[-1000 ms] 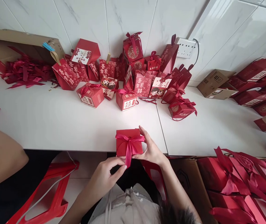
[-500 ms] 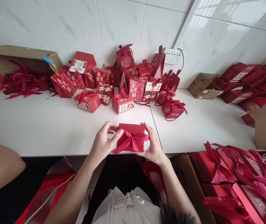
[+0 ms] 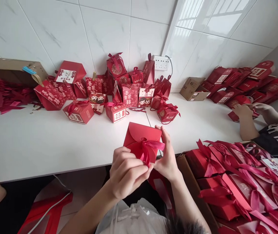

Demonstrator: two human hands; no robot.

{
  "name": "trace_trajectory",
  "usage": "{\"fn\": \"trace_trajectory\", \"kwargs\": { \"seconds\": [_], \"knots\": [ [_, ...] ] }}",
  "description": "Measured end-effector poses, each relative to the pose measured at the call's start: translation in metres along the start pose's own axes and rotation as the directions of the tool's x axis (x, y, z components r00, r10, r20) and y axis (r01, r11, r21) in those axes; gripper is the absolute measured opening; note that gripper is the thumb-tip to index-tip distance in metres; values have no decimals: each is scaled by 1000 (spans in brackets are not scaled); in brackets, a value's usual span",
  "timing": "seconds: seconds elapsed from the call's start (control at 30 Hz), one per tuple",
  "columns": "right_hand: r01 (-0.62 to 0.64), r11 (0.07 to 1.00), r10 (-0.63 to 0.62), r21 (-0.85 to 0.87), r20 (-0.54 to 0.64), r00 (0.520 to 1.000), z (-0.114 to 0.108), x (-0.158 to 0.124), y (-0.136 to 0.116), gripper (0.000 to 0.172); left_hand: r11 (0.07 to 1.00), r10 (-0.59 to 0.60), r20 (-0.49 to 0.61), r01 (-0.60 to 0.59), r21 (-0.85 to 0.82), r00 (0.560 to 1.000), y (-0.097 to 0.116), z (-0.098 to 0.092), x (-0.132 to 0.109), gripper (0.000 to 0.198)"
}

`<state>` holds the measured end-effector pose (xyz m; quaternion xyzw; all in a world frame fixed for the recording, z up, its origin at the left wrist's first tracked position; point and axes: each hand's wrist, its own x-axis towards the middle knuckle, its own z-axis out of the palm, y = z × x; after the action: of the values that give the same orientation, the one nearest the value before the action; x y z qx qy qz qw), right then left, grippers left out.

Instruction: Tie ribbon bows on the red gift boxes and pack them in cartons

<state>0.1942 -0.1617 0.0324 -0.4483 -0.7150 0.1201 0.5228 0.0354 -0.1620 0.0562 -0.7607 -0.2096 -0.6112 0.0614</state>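
Observation:
A red gift box point(image 3: 144, 132) with a rounded flap is held tilted just over the table's front edge. Its dark pink ribbon point(image 3: 151, 147) is tied in a bow at the front. My right hand point(image 3: 167, 159) grips the box along its right side, thumb below and fingers behind. In front of the box, my left hand point(image 3: 129, 170) has its fingers closed on the lower left, at the ribbon's hanging end; part of the bow is hidden behind those fingers.
Finished-looking red boxes point(image 3: 116, 112) stand along the white table point(image 3: 56, 146). A carton point(image 3: 187, 175) of ribboned boxes is at the lower right. A co-worker's hands point(image 3: 243, 112) handle a box at the right, beside piled boxes point(image 3: 226, 84). Loose ribbons point(image 3: 12, 94) lie at the left.
The box has been raised and tilted so its flap shows more. My left hand has moved from the box's left side to the front, onto the ribbon. The view has turned right.

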Motion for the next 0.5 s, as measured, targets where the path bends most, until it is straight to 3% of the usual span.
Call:
{"fn": "trace_trajectory", "kwargs": {
  "seconds": [0.2,0.27,0.3,0.33,0.4,0.43,0.5],
  "knots": [
    [12,999,-14,-52,-51,999,-11,-6,-10,99,993,37,-16,-39,-110,999,2,-4,6,14],
    [-19,995,9,-102,-95,995,-16,-11,-13,100,983,-136,-57,128,-131,989,-9,-3,4,14],
    [-53,990,34,-128,-145,989,-19,-15,-15,100,953,-283,-56,274,-129,958,-17,0,2,13],
    [-105,984,72,-146,-220,973,-24,-20,-17,101,892,-443,-23,438,-113,896,-25,5,-1,13],
    [-243,965,180,-103,-417,891,-39,-32,-21,104,750,-648,160,661,-38,745,-40,23,-6,14],
    [-300,954,244,-29,-509,826,-49,-40,-23,102,727,-655,297,687,-4,695,-43,35,-10,15],
    [-353,916,393,189,-589,706,-75,-59,-30,90,796,-475,555,602,-61,683,-37,65,-17,13]
  ]
}}
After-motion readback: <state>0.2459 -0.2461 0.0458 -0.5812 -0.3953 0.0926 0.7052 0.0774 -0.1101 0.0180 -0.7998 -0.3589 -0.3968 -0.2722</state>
